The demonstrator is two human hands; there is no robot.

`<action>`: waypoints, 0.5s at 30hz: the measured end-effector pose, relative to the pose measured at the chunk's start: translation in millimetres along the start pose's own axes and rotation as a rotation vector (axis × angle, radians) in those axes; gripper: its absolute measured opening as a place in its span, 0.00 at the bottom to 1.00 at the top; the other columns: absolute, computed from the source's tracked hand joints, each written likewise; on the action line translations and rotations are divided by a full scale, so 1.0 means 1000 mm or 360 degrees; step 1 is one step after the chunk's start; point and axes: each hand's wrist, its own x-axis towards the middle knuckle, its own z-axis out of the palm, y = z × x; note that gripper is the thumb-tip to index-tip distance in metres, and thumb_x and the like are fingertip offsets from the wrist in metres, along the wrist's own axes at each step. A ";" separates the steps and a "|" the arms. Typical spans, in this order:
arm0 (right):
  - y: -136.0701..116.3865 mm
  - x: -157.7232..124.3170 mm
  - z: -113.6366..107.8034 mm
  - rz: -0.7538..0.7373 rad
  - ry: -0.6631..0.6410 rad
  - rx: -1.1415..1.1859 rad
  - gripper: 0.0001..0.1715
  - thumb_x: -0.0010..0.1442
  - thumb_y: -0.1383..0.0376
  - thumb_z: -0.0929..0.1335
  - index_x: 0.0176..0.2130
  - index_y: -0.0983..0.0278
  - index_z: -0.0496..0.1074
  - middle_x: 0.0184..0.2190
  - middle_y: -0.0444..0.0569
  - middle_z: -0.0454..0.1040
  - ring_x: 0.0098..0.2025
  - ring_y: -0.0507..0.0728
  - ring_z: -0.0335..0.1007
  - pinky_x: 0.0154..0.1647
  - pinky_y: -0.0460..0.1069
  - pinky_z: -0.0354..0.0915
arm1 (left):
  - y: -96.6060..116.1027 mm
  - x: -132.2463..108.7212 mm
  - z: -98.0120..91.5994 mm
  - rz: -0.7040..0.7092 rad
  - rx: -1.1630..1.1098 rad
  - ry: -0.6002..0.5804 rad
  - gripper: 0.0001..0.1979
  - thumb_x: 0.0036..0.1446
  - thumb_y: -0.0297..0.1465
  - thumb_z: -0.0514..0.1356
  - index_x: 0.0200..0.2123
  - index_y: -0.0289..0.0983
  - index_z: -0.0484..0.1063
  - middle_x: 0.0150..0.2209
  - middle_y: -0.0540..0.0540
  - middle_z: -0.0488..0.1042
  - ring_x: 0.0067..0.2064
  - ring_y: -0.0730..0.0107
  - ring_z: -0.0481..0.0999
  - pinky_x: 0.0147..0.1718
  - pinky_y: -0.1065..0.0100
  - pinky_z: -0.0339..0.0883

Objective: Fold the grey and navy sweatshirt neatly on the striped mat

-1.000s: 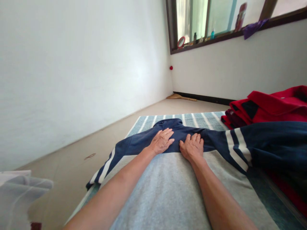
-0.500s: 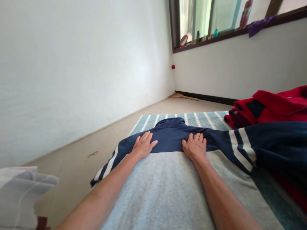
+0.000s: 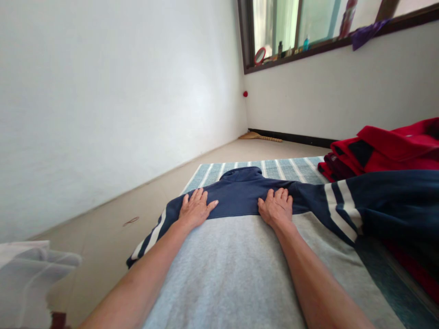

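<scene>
A sweatshirt with a grey body [image 3: 236, 269] and a navy yoke [image 3: 243, 192] lies spread flat on a striped teal mat [image 3: 274, 168]. My left hand [image 3: 195, 209] rests palm down on the navy left shoulder, fingers stretched out. My right hand [image 3: 277, 208] lies flat near the right shoulder, fingers together and extended. The left sleeve [image 3: 151, 235] with white stripes hangs off the mat's edge toward the floor. The right sleeve [image 3: 370, 203] spreads wide to the right.
A stack of folded red garments [image 3: 384, 153] sits at the right, beyond the sleeve. A pale sheer cloth [image 3: 27, 278] lies at the lower left. The beige floor [image 3: 113, 214] runs along a white wall. A window sill [image 3: 308, 45] holds small bottles and a mirror.
My left hand has slid leftward from the middle of the navy yoke to the left shoulder. My right hand has stayed nearly in place.
</scene>
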 end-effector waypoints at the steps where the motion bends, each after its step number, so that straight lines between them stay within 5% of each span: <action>1: 0.000 0.000 0.000 -0.0001 0.0005 0.0000 0.35 0.61 0.54 0.59 0.57 0.77 0.62 0.58 0.73 0.58 0.62 0.75 0.49 0.57 0.63 0.46 | -0.002 0.000 0.000 -0.0035 -0.0011 -0.0051 0.38 0.61 0.51 0.37 0.64 0.30 0.51 0.67 0.38 0.45 0.68 0.58 0.41 0.63 0.49 0.36; 10: -0.001 0.001 0.001 0.0016 0.0020 0.0005 0.34 0.61 0.54 0.59 0.57 0.75 0.64 0.57 0.72 0.59 0.61 0.75 0.50 0.57 0.62 0.47 | -0.008 0.004 0.002 -0.0034 -0.0054 -0.0136 0.37 0.61 0.51 0.37 0.64 0.33 0.52 0.67 0.38 0.45 0.68 0.55 0.42 0.61 0.46 0.39; 15: -0.001 0.000 0.000 0.0013 0.0023 0.0009 0.34 0.61 0.54 0.59 0.57 0.75 0.64 0.58 0.73 0.59 0.61 0.75 0.50 0.57 0.62 0.46 | 0.006 0.004 -0.011 0.0020 0.0024 0.0151 0.32 0.63 0.48 0.38 0.60 0.33 0.59 0.65 0.37 0.54 0.66 0.57 0.49 0.60 0.48 0.41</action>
